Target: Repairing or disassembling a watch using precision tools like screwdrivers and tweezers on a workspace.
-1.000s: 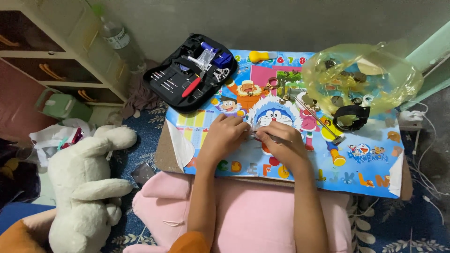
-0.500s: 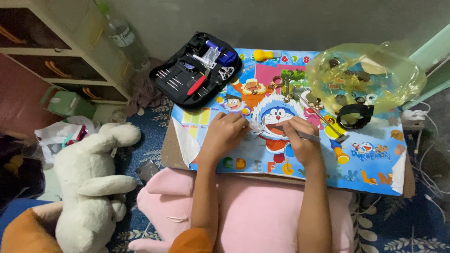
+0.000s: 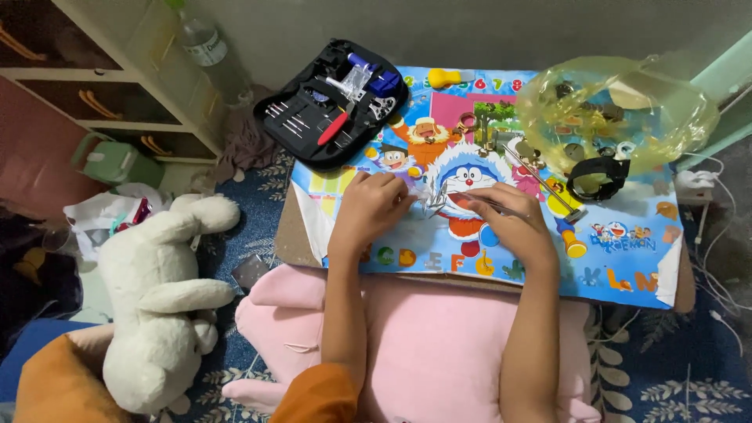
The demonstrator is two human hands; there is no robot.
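My left hand point(image 3: 374, 205) pinches a small metal part point(image 3: 433, 205) on the mat point(image 3: 439, 254); at 3 o'clock, my right hand point(image 3: 511, 223) pinches tweezers point(image 3: 479, 201) onto it. I judge fine fitting underway, needing steady aim.

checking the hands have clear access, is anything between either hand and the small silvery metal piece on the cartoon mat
Nothing visible does. The left hand pinches the small silvery metal piece on the colourful cartoon mat, and the right hand brings a thin metal tool to it. The yellow-handled screwdriver lies off to the right.
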